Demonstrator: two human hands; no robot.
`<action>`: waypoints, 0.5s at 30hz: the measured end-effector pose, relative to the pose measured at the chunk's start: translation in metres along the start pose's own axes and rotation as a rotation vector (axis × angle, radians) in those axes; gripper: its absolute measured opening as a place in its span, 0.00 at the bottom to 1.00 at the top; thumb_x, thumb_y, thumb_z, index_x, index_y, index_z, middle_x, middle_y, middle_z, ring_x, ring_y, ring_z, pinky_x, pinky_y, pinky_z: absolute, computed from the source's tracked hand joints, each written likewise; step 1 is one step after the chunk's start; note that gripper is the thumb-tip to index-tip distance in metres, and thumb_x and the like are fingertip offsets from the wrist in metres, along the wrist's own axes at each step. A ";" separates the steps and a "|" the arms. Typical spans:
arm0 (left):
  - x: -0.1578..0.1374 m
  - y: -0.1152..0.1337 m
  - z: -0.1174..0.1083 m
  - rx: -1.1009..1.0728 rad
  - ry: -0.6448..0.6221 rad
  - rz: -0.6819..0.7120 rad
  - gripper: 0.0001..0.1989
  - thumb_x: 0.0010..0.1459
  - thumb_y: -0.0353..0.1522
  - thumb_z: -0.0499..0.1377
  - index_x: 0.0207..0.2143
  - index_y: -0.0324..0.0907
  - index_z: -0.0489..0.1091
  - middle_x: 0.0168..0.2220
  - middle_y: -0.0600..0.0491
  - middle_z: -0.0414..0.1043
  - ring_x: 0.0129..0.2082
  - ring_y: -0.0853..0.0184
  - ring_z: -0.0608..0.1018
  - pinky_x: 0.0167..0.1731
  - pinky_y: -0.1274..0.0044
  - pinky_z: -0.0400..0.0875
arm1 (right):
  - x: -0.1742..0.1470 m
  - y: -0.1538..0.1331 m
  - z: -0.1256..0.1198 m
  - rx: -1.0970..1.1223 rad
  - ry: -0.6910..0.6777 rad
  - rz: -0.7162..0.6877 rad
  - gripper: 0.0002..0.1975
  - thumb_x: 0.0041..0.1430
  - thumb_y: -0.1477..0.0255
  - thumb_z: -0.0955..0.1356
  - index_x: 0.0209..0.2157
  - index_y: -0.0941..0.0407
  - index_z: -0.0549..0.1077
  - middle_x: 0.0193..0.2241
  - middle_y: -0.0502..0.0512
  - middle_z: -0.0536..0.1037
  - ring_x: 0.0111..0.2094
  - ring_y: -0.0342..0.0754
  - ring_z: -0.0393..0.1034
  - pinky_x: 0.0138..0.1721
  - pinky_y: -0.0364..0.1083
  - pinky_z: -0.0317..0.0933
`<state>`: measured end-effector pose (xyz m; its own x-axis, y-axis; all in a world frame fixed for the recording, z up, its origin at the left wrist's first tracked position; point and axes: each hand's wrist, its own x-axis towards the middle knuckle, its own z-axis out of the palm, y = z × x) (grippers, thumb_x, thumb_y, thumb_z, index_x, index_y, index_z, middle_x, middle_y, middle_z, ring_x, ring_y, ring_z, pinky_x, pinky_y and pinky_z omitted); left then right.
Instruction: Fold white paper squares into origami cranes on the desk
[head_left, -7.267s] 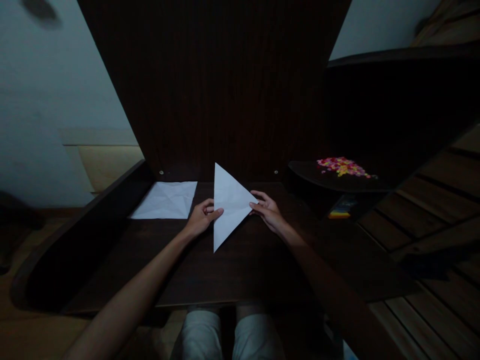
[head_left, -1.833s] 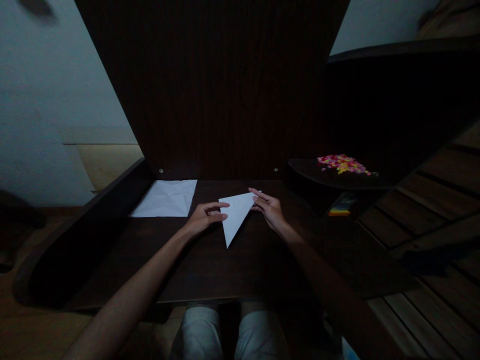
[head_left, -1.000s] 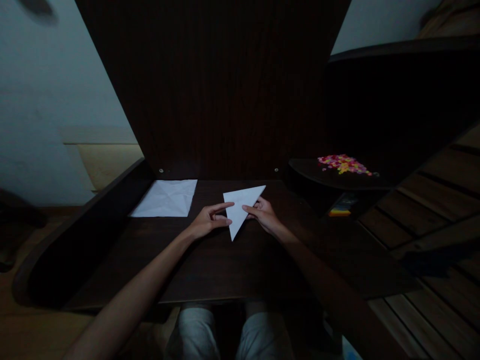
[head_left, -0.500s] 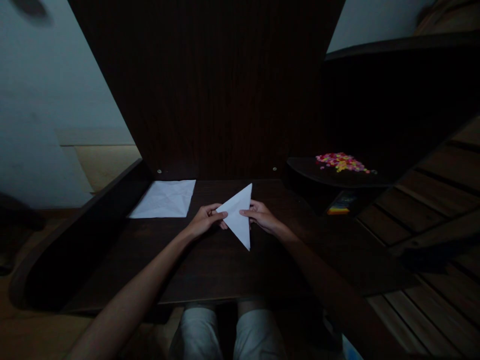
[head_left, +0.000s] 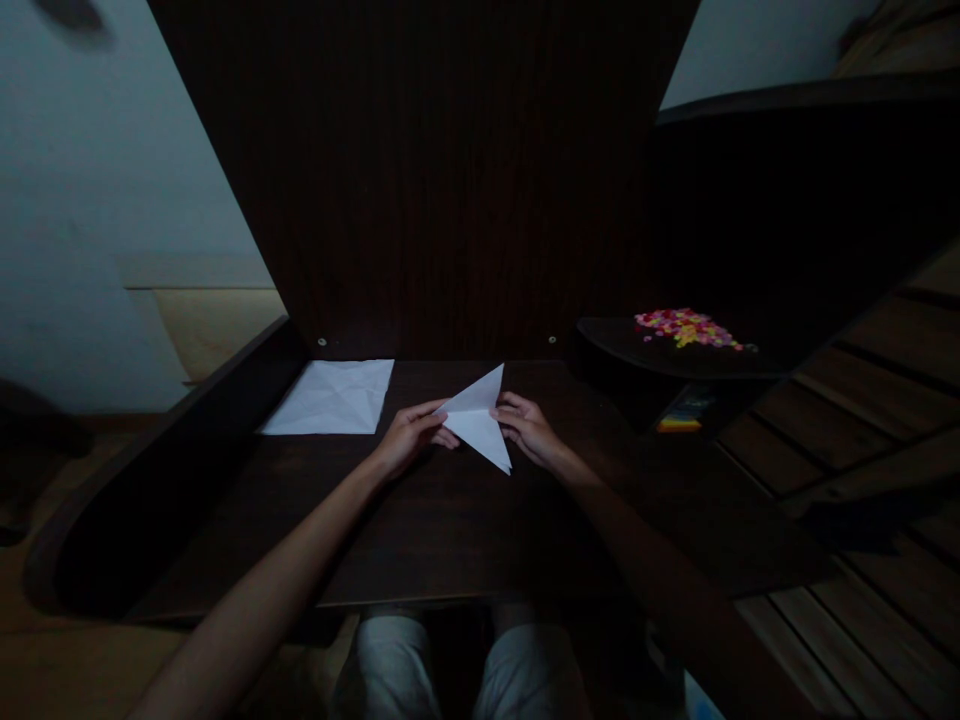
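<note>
The left hand (head_left: 411, 432) has its thumb and fingers closed on the left tip of the folded paper (head_left: 477, 418), some fingertips showing from under its lower edge. The right hand (head_left: 529, 430) pinches the middle of the paper's right edge, thumb at the crease, the other fingers curled behind. The paper, white and roughly triangular, lies between the hands with one corner pointing away and another toward the person, where more than one layer shows; whether it touches the desk (head_left: 465, 545) beneath cannot be told. Left of the hands, near the back panel (head_left: 435, 200), a creased white sheet (head_left: 330, 398) lies flat on the desk. To the right, well apart from the hands, pink, red and yellow bits (head_left: 686, 328) are heaped on a low shelf (head_left: 611, 340), with a yellow-edged item (head_left: 679, 424) below. The person's knees, in pale shorts (head_left: 397, 665), show at the near edge.
</note>
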<state>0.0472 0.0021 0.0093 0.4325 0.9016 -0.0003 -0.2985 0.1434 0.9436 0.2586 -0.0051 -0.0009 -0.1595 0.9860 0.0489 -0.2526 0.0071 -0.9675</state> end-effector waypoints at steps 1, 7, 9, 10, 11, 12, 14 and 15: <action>0.000 0.001 0.000 -0.011 0.004 -0.004 0.22 0.50 0.29 0.62 0.48 0.29 0.71 0.26 0.45 0.77 0.24 0.62 0.79 0.30 0.72 0.73 | 0.000 0.000 0.000 -0.002 0.013 -0.015 0.13 0.43 0.68 0.73 0.34 0.55 0.75 0.30 0.51 0.78 0.29 0.45 0.70 0.28 0.41 0.61; 0.001 0.001 -0.003 -0.081 -0.046 -0.027 0.15 0.49 0.27 0.58 0.39 0.27 0.74 0.26 0.41 0.77 0.27 0.59 0.80 0.32 0.70 0.74 | 0.002 -0.001 0.000 -0.051 0.051 -0.063 0.09 0.43 0.69 0.67 0.27 0.57 0.78 0.29 0.52 0.78 0.32 0.46 0.68 0.30 0.42 0.59; 0.001 0.001 -0.003 -0.088 -0.053 -0.042 0.15 0.50 0.29 0.57 0.38 0.27 0.74 0.27 0.41 0.77 0.27 0.59 0.80 0.32 0.69 0.74 | 0.001 -0.002 0.001 -0.054 0.070 -0.075 0.10 0.44 0.67 0.67 0.26 0.57 0.78 0.30 0.53 0.78 0.33 0.46 0.68 0.30 0.42 0.58; 0.001 0.001 -0.003 -0.072 -0.043 -0.045 0.15 0.51 0.30 0.58 0.38 0.28 0.74 0.28 0.41 0.77 0.27 0.59 0.80 0.31 0.69 0.74 | 0.000 -0.003 0.002 -0.060 0.074 -0.075 0.11 0.45 0.67 0.67 0.26 0.57 0.78 0.31 0.54 0.78 0.34 0.47 0.68 0.31 0.42 0.58; 0.001 0.001 -0.002 -0.044 -0.026 -0.040 0.14 0.51 0.31 0.59 0.38 0.29 0.74 0.28 0.42 0.77 0.26 0.60 0.80 0.31 0.70 0.75 | 0.000 -0.003 0.001 -0.072 0.073 -0.070 0.11 0.46 0.66 0.67 0.27 0.57 0.79 0.32 0.54 0.78 0.34 0.47 0.68 0.31 0.42 0.58; 0.001 0.001 -0.001 -0.009 -0.007 -0.032 0.14 0.51 0.31 0.61 0.37 0.29 0.74 0.29 0.43 0.77 0.26 0.62 0.80 0.31 0.71 0.75 | 0.000 -0.003 0.001 -0.086 0.063 -0.060 0.11 0.46 0.66 0.68 0.29 0.57 0.79 0.32 0.53 0.78 0.34 0.47 0.68 0.31 0.42 0.58; 0.000 0.001 0.000 0.058 0.013 -0.023 0.13 0.48 0.31 0.65 0.37 0.31 0.73 0.30 0.46 0.77 0.26 0.64 0.80 0.31 0.72 0.75 | -0.001 -0.002 0.000 -0.098 0.016 -0.031 0.12 0.44 0.68 0.70 0.33 0.56 0.78 0.31 0.52 0.78 0.33 0.47 0.69 0.30 0.42 0.58; -0.001 0.000 0.000 0.081 0.014 -0.021 0.15 0.47 0.30 0.66 0.38 0.32 0.73 0.29 0.47 0.77 0.26 0.65 0.80 0.31 0.73 0.75 | -0.001 -0.002 -0.001 -0.093 -0.013 -0.022 0.13 0.43 0.69 0.71 0.34 0.55 0.78 0.31 0.52 0.78 0.33 0.46 0.69 0.30 0.42 0.59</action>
<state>0.0468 0.0016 0.0096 0.4254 0.9047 -0.0243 -0.2198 0.1294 0.9669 0.2603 -0.0059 0.0004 -0.1676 0.9832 0.0727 -0.1663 0.0445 -0.9851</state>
